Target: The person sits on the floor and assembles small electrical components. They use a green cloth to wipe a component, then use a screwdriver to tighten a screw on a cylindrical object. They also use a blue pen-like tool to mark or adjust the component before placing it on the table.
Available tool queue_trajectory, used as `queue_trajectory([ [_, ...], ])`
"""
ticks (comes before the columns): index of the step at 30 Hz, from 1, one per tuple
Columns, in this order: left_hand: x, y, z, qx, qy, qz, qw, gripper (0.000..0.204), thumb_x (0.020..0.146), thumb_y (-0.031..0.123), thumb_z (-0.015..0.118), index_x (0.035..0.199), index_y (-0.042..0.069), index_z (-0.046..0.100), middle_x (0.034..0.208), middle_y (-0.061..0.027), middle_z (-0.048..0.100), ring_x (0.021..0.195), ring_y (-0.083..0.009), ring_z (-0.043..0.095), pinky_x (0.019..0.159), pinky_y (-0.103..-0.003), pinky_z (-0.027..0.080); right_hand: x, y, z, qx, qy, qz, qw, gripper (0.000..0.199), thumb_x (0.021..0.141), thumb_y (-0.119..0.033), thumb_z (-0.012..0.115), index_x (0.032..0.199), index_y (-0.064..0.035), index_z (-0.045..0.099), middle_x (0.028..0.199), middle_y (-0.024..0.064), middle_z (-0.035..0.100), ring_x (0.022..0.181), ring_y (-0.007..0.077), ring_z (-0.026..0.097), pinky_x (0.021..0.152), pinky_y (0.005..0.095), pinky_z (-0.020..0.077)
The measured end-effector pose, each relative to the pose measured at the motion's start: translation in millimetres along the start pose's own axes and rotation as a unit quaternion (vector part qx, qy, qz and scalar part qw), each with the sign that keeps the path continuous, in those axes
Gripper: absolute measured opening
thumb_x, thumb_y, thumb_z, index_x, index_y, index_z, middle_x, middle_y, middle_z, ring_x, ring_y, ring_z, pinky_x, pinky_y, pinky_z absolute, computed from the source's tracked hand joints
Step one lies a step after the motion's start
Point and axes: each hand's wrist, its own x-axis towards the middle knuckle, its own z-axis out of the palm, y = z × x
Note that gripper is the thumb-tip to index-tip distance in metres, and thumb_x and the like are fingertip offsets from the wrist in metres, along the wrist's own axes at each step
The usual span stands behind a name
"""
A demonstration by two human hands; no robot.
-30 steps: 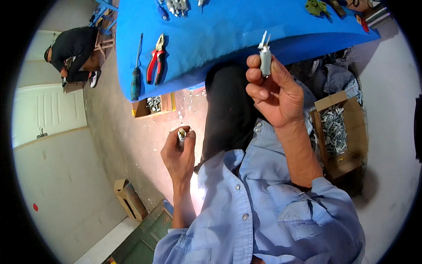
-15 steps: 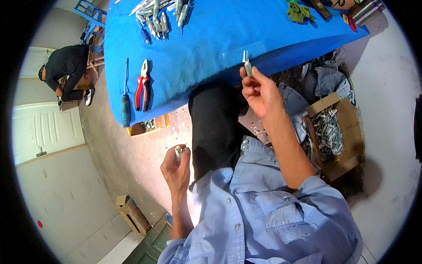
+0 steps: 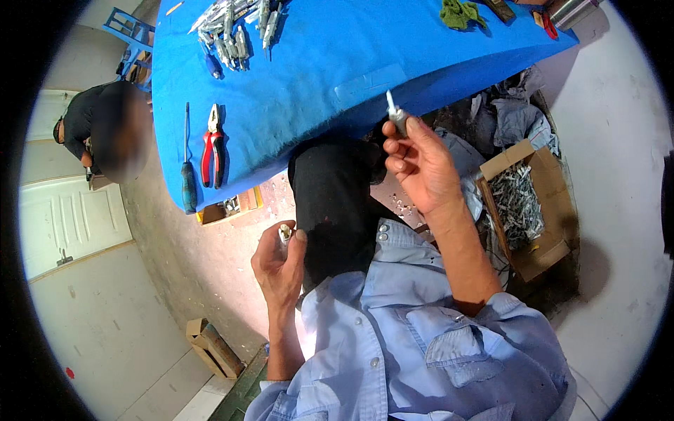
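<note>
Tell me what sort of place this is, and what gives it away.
Probably a small workshop: pliers and a screwdriver lie on a blue-covered table, and an open cardboard box of small, metallic-looking pieces stands at the right.

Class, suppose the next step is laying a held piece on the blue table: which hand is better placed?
Probably the right hand: it holds its grey piece up by the edge of the blue table. The left hand, gripping a pale piece, appears farther from that edge.
</note>
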Motion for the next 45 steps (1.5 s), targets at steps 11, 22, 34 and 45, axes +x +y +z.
queue_trajectory([
  [11,-4.2,-4.6,-3.3,0.028,0.004,-0.006,1.000,0.021,0.096,0.018,0.072,0.107,0.000,0.069,0.080,0.0044,0.059,0.066,-0.0022,0.044,0.058,-0.019,0.034,36.4,-13.4,5.4,-0.414,0.099,-0.271,0.864,0.027,0.105,-0.025,0.059,0.108,0.0014,0.063,0.085,0.0058,0.067,0.066,0.0075,0.058,0.059,0.0218,0.0481],
  [22,4.0,-9.8,-8.3,-0.017,0.021,-0.058,0.998,0.016,0.095,0.014,0.072,0.104,0.000,0.070,0.076,0.0058,0.059,0.063,-0.0003,0.045,0.055,-0.018,0.033,24.1,-9.9,11.6,-0.435,0.142,-0.360,0.813,0.023,0.104,-0.023,0.060,0.112,-0.0009,0.061,0.080,0.0026,0.064,0.065,0.0079,0.055,0.058,0.0240,0.0459],
  [34,6.0,2.2,-1.9,-0.081,-0.007,-0.048,0.996,0.015,0.095,0.009,0.069,0.107,-0.001,0.068,0.081,0.0032,0.063,0.066,-0.0020,0.050,0.057,-0.018,0.037,-10.2,-10.9,23.4,-0.257,0.050,-0.075,0.962,0.037,0.107,-0.038,0.051,0.100,-0.0029,0.063,0.072,0.0033,0.062,0.055,0.0099,0.055,0.049,0.0241,0.0410],
  [45,10.6,57.2,39.8,-0.095,-0.064,0.033,0.993,0.010,0.092,0.009,0.074,0.097,0.001,0.073,0.074,0.0049,0.060,0.067,-0.0023,0.054,0.058,-0.018,0.042,-61.8,14.5,22.2,-0.167,-0.006,0.028,0.986,0.045,0.107,-0.045,0.046,0.103,-0.0035,0.063,0.068,0.0034,0.059,0.054,0.0101,0.053,0.049,0.0228,0.0416],
])
